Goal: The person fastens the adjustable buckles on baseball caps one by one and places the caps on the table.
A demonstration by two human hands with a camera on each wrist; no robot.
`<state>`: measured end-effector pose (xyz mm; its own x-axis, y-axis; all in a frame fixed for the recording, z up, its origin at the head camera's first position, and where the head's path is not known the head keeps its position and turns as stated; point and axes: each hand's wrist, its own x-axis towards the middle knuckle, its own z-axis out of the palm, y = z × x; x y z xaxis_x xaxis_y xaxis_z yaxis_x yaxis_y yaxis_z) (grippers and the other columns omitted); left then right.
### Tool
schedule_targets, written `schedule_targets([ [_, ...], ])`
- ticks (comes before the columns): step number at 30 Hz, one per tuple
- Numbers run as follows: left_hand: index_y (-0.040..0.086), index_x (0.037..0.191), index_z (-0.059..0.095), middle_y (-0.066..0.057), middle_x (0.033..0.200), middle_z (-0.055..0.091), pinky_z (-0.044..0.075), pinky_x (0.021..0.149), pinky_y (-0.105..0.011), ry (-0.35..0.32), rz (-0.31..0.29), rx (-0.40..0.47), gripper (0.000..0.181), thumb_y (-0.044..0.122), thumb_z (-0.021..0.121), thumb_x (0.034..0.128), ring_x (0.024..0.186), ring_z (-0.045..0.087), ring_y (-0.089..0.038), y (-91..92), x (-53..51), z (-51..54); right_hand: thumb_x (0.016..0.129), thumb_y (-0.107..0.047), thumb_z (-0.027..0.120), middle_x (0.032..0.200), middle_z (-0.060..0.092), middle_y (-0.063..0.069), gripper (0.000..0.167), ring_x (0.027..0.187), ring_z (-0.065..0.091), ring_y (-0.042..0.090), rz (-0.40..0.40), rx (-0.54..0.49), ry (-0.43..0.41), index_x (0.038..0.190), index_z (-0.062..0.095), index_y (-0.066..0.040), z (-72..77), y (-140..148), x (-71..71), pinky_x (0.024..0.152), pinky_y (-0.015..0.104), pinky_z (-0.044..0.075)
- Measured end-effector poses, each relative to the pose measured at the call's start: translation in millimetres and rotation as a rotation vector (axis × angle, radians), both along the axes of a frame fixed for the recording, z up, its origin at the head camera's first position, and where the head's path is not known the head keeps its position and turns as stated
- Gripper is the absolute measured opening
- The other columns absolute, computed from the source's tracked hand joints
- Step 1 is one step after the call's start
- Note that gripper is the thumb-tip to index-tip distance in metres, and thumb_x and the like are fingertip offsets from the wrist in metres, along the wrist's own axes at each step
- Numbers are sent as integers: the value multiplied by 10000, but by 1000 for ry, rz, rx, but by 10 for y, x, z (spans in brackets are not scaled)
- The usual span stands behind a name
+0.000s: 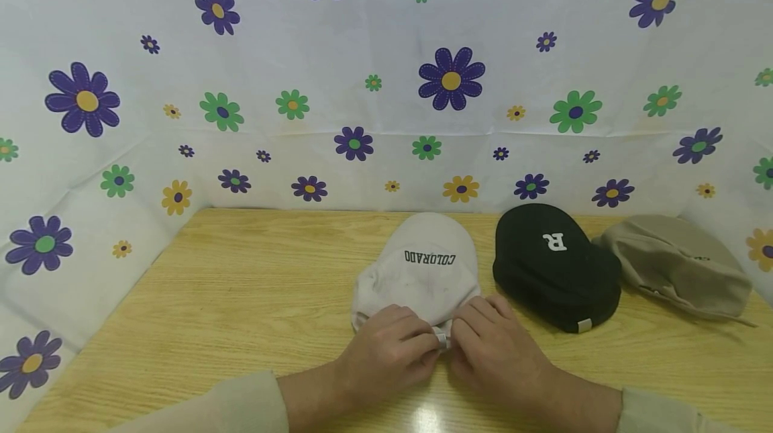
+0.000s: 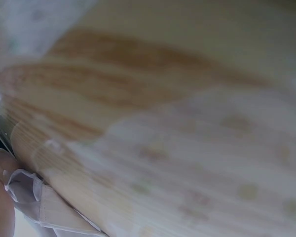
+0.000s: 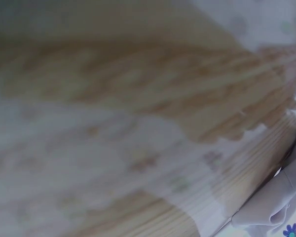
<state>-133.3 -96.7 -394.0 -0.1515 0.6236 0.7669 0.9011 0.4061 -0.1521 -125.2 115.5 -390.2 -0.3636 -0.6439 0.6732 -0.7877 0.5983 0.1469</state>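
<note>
A pale cap [image 1: 425, 272] with the dark lettering COLORADO, upside down from this side, lies crown up on the wooden table. At its near edge my left hand [image 1: 389, 352] pinches the strap just left of a small metal buckle [image 1: 442, 338]. From the other side of the buckle, my right hand [image 1: 498, 356] grips the same edge, fingers curled. Both thumbs are largely hidden. Pale fabric of the cap [image 2: 54, 210] shows at the lower left of the left wrist view, and part of the cap [image 3: 266, 202] at the lower right of the right wrist view.
To the right sits a black cap [image 1: 552, 278] with a white R and a small tag at its near edge. Beyond it a tan cap [image 1: 676, 262] lies close against it. A flowered white cloth [image 1: 374, 37] hangs behind the wooden table [image 1: 241, 285].
</note>
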Motion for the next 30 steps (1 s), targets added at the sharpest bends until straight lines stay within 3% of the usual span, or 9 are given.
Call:
schedule_targets([
  [4, 152, 786, 730, 71, 795, 670, 479, 683, -152, -9, 2, 5, 143, 64, 779, 684, 706, 608, -48, -1, 6, -1, 788, -151, 502, 738, 469, -22, 50, 754, 498, 174, -5, -7, 5, 739, 498, -138, -1, 1, -6, 742, 346, 397],
  [13, 153, 768, 718, 74, 789, 658, 471, 680, -150, -19, 9, 8, 120, 66, 767, 701, 707, 599, -46, -2, 12, 10, 711, -128, 600, 739, 464, -28, 103, 756, 493, 166, -12, 1, -6, 747, 504, -142, 5, 4, 7, 747, 345, 399],
  [22, 152, 769, 716, 72, 790, 656, 471, 683, -149, -10, -1, 19, 131, 63, 771, 691, 706, 598, -49, 0, 4, 2, 756, -136, 534, 734, 457, -29, 37, 747, 481, 166, -8, -1, -7, 741, 502, -145, -2, 2, 6, 739, 344, 388],
  [30, 152, 774, 717, 74, 794, 656, 468, 685, -145, -34, 0, 17, 129, 66, 777, 698, 711, 596, -45, -3, 11, 2, 712, -123, 587, 736, 457, -30, 97, 751, 479, 166, -11, 6, -8, 744, 499, -146, 0, 3, 4, 742, 344, 385],
])
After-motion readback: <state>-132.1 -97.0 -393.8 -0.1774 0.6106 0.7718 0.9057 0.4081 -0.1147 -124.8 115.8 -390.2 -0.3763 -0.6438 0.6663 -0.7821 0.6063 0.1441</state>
